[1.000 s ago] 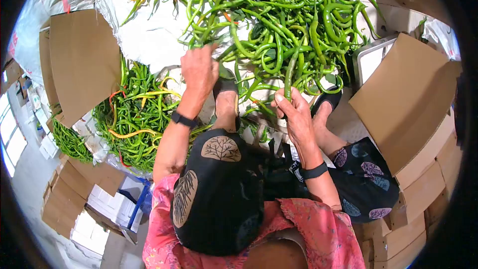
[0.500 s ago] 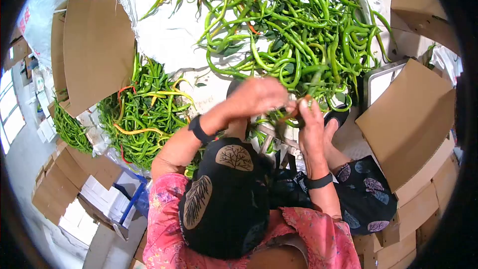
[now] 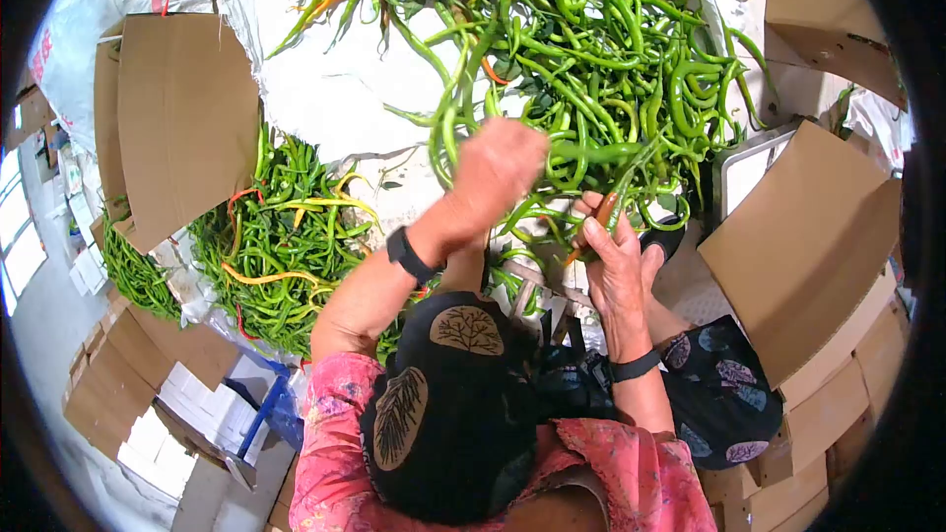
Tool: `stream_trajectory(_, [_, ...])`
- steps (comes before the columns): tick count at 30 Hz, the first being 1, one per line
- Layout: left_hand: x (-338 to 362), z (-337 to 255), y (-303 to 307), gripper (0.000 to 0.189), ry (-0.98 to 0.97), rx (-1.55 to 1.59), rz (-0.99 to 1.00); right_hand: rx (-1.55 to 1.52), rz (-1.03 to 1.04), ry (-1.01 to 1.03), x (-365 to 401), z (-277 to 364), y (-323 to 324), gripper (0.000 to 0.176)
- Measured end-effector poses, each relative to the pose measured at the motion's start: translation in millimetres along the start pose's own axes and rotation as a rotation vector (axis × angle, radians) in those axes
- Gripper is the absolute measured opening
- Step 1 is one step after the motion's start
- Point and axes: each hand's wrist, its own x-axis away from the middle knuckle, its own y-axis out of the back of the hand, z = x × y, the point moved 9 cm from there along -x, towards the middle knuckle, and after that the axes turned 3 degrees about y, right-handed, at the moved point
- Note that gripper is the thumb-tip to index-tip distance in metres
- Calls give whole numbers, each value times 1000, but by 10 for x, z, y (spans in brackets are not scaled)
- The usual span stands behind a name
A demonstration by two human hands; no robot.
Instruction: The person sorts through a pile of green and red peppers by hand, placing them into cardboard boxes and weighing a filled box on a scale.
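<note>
In the head view, the large heap of peppers (image 3: 631, 89) lies partly on a white sheet (image 3: 335, 89). At the heap's near edge, the person's right hand (image 3: 616, 251) pinches a reddish pepper (image 3: 607, 209) between thumb and fingers. The left hand (image 3: 498, 167) hangs over the heap's near left edge, its back uppermost; blur hides its fingertips, so whether it grips anything cannot be told. A smaller mound (image 3: 271, 256) sits left of the heap, a cardboard box (image 3: 803, 236) to its right. The curled, tangled peppers could hook one another and drag neighbours off the heap; a slackened thumb could drop the reddish pepper, and too tight a pinch could bruise it.
</note>
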Motion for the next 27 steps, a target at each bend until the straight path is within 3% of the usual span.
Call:
stream_trajectory(2, [144,-582,-163,25,-275,62,131,-49,47,3,-4,-44,16,49])
stream_trajectory(3, [130,-691,-183,29,-240,186,101,-48,49,2,0,-37,15,49])
stream_trajectory(5, [80,-660,-317,32,-219,236,273,8,-72,130,14,111,112,49])
stream_trajectory(7, [-3,-617,-288,31,-231,372,235,-124,-134,164,3,210,220,33])
stream_trajectory(8, [-55,-572,-235,30,-239,502,195,-14,-186,290,21,429,293,28])
stream_trajectory(10, [-118,-180,-116,24,-148,326,66,175,-213,596,170,963,275,23])
stream_trajectory(11, [-114,338,-105,22,183,402,-65,261,-195,775,343,1238,197,23])
stream_trajectory(12, [-73,761,-89,22,422,342,-138,608,-263,855,520,1442,54,20])
stream_trajectory(13, [-46,1117,-60,25,474,224,-213,648,-284,918,588,1483,-5,20])
stream_trajectory(15, [-3,1610,18,27,503,47,-343,496,-345,850,553,1379,131,19])
stream_trajectory(17, [-75,1813,84,30,482,-85,-353,597,-355,978,785,1504,-27,20])
stream_trajectory(18, [-156,1779,126,33,368,-210,-390,674,-299,1206,903,1551,-137,20])
stream_trajectory(19, [-204,1685,127,35,248,-326,-427,682,-305,1201,938,1575,-140,20])
stream_trajectory(21, [-273,1735,40,33,267,-347,-380,329,-211,693,631,1438,-7,21])
stream_trajectory(23, [-296,2046,-168,23,485,-376,-122,286,-229,709,557,1456,103,21])
stream_trajectory(25, [-301,1915,-54,18,425,-290,-156,139,-210,717,662,1503,189,24])
stream_trajectory(27, [-149,1844,-137,13,740,478,71,59,-125,775,648,1552,127,28])
